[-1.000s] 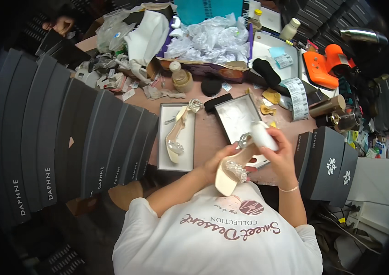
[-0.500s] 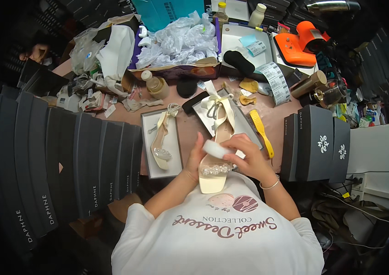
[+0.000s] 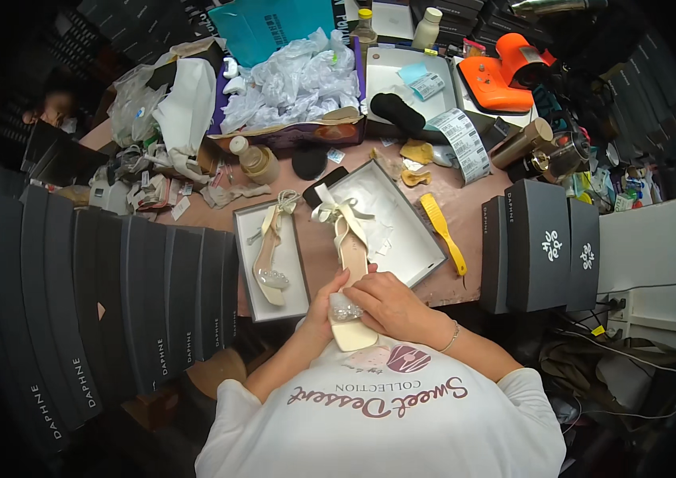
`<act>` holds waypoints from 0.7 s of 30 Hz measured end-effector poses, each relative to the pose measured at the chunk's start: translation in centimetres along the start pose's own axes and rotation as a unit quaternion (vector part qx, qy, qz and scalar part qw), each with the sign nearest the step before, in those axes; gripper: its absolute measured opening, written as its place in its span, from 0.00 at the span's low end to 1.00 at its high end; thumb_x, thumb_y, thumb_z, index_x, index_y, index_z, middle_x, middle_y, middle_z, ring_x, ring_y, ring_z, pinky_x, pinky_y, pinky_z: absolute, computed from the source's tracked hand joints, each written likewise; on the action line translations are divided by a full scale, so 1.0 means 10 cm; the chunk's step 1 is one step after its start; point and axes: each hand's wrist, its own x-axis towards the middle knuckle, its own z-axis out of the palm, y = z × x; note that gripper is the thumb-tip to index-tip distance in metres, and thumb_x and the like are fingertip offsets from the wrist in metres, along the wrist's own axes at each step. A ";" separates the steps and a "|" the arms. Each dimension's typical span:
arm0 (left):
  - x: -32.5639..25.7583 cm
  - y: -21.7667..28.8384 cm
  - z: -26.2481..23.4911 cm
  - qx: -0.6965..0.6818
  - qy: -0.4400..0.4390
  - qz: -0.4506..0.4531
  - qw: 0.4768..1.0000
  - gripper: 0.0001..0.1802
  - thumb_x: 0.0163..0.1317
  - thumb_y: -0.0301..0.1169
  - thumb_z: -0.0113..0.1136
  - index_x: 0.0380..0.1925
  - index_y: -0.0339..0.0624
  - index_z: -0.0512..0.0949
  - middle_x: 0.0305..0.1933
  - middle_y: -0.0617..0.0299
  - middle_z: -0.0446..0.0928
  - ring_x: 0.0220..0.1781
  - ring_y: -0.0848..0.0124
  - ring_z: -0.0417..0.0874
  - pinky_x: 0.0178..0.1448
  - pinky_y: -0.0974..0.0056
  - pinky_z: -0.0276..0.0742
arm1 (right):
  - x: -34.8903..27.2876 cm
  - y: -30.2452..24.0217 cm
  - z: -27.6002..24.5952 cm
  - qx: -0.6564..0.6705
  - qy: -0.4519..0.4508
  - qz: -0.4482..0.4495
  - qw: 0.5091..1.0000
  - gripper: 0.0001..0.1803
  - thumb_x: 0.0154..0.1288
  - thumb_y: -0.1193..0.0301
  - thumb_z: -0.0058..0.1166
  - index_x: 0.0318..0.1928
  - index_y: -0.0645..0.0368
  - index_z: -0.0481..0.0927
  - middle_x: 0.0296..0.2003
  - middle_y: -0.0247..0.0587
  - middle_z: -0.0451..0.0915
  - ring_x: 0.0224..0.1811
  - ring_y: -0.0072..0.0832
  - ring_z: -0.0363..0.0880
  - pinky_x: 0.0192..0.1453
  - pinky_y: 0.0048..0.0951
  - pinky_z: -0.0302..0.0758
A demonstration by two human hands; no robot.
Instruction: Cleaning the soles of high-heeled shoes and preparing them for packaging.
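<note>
A cream sandal point(image 3: 354, 338) with ribbon straps tied in a bow lies toe-down against my shirt, over the table's near edge. My left hand point(image 3: 324, 311) grips it along its left side. Curled over its beaded toe strap is my right hand point(image 3: 389, 303), fingers pressing a whitish, translucent soft piece point(image 3: 343, 305) onto the beads. How far that piece goes under the strap is hidden. To the left, the matching sandal point(image 3: 272, 251) rests in a shoe box half point(image 3: 303, 291), a similar translucent piece over its strap.
A second box half point(image 3: 421, 269) holding white paper lies beyond my right hand, beside a yellow-handled brush point(image 3: 443, 227). Stacked dark shoe boxes point(image 3: 143, 295) line the left; others point(image 3: 539, 247) stand right. Behind are a box of crumpled plastic point(image 3: 294, 88), a bottle point(image 3: 258, 162) and an orange device point(image 3: 505, 76).
The white piece went from above the sandal's insole down onto the toe strap. My right hand moved down with it. The sandal shifted slightly left and nearer, uncovering the box half behind it.
</note>
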 end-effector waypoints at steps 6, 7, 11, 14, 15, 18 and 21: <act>-0.08 -0.03 -0.01 0.016 0.018 -0.025 0.999 0.29 0.71 0.47 0.41 0.63 0.38 0.64 0.59 0.50 0.71 0.60 0.60 0.74 0.65 0.55 0.68 | 0.01 0.12 0.07 0.146 -0.014 -0.031 0.989 0.25 0.57 0.67 0.60 0.54 0.63 0.71 0.40 0.46 0.73 0.45 0.42 0.72 0.53 0.37 0.67; -0.06 -0.02 -0.01 0.034 0.018 -0.017 0.999 0.29 0.71 0.48 0.42 0.62 0.38 0.64 0.58 0.51 0.71 0.59 0.60 0.74 0.65 0.55 0.69 | 0.00 0.10 0.09 0.165 -0.009 -0.030 0.986 0.26 0.58 0.65 0.60 0.55 0.63 0.71 0.40 0.46 0.73 0.45 0.42 0.72 0.53 0.37 0.67; -0.07 -0.05 -0.05 0.118 0.044 0.042 0.991 0.29 0.70 0.48 0.43 0.62 0.38 0.64 0.54 0.52 0.74 0.57 0.61 0.76 0.63 0.57 0.71 | -0.04 0.05 0.11 0.211 -0.014 -0.022 0.977 0.28 0.57 0.63 0.61 0.55 0.62 0.71 0.44 0.48 0.74 0.47 0.42 0.71 0.55 0.39 0.66; -0.07 -0.05 -0.02 0.113 0.060 0.074 0.989 0.29 0.70 0.47 0.44 0.62 0.38 0.64 0.55 0.52 0.74 0.57 0.62 0.76 0.63 0.57 0.72 | -0.08 -0.03 0.04 0.158 -0.010 0.014 0.987 0.27 0.58 0.70 0.60 0.57 0.63 0.69 0.47 0.48 0.73 0.50 0.41 0.72 0.57 0.40 0.65; -0.07 -0.04 0.02 0.098 0.063 0.081 0.990 0.28 0.70 0.47 0.45 0.61 0.38 0.64 0.55 0.52 0.74 0.57 0.62 0.76 0.63 0.56 0.72 | -0.09 -0.04 0.01 0.130 0.000 0.029 0.991 0.26 0.58 0.71 0.58 0.58 0.63 0.70 0.47 0.48 0.73 0.51 0.41 0.71 0.58 0.40 0.66; -0.10 -0.04 0.21 0.101 0.075 0.132 0.983 0.26 0.70 0.44 0.46 0.61 0.38 0.64 0.57 0.51 0.72 0.58 0.62 0.75 0.63 0.54 0.73 | -0.14 -0.02 -0.04 0.071 0.023 0.055 0.996 0.28 0.58 0.78 0.53 0.61 0.62 0.68 0.46 0.49 0.75 0.52 0.42 0.72 0.56 0.39 0.68; -0.12 -0.07 0.16 0.108 0.049 0.145 0.982 0.24 0.70 0.40 0.47 0.61 0.39 0.63 0.58 0.51 0.71 0.59 0.62 0.74 0.61 0.52 0.75 | -0.19 -0.07 -0.10 0.173 0.020 0.114 0.978 0.30 0.57 0.81 0.53 0.63 0.63 0.67 0.45 0.48 0.77 0.50 0.43 0.75 0.56 0.37 0.71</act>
